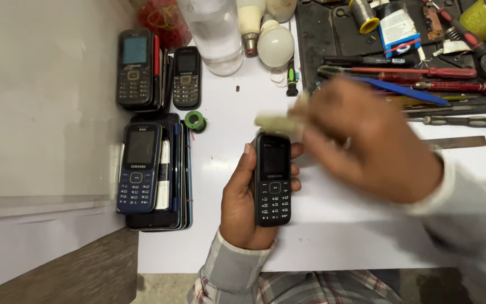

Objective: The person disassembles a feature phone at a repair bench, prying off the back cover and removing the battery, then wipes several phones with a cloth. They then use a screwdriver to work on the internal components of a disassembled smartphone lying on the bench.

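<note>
Head view, looking down on a white table [333,236]. The left hand [243,202] grips a black keypad phone [273,179] face up, thumb along its left edge and fingertips wrapped round its right edge. The phone's long axis runs away from the person, screen end far and keypad end near, tilted very slightly.

The right hand [367,141] is motion-blurred above and to the right of the phone. It is closed round a pale, brush-like tool [279,121]; its exact kind cannot be told through the blur. The tool's long axis lies across the phone's, and its pale end sits just over the phone's top edge; whether it touches cannot be told.

The phone is therefore already in the left hand, and the right hand reaches it from the upper right.

To the left lie a blue phone [138,168] on a stack of handsets, two more dark phones [135,67] further back, and a small green spool [194,120]. Behind stand a clear bottle [216,34] and a white bulb [275,44]. A dark tool tray [316,34] with red screwdrivers [423,73] lies well apart at upper right.
</note>
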A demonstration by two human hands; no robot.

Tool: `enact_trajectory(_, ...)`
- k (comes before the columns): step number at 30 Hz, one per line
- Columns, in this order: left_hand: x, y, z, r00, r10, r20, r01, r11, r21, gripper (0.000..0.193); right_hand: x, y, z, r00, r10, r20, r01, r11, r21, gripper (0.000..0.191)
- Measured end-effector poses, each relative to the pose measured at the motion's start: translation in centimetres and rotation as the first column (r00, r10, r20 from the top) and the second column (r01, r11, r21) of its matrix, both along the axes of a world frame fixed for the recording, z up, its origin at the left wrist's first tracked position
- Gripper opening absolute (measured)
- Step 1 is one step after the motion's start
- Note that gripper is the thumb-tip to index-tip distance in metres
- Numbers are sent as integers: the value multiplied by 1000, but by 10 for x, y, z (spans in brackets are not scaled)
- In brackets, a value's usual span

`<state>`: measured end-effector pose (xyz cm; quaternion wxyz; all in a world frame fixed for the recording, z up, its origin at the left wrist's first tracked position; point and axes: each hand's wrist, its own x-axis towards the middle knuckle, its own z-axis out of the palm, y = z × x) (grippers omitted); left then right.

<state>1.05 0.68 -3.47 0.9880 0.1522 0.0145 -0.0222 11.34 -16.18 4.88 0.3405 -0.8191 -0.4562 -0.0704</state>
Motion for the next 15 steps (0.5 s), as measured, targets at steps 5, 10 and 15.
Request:
enact_trajectory(5,-3,-11,5,977,76,-201,-42,985,170,53,-46,6,-8,984,158,75,-153,986,-72,33)
enact_trajectory(10,-12,-6,5,990,28,-140,3,977,215,52,-42,2,-16,992,76,-104,-81,995,-50,47)
enact_trajectory(15,-17,-7,7,996,-91,20,88,989,121,50,-39,1,-11,994,43,98,-43,999,-4,25)
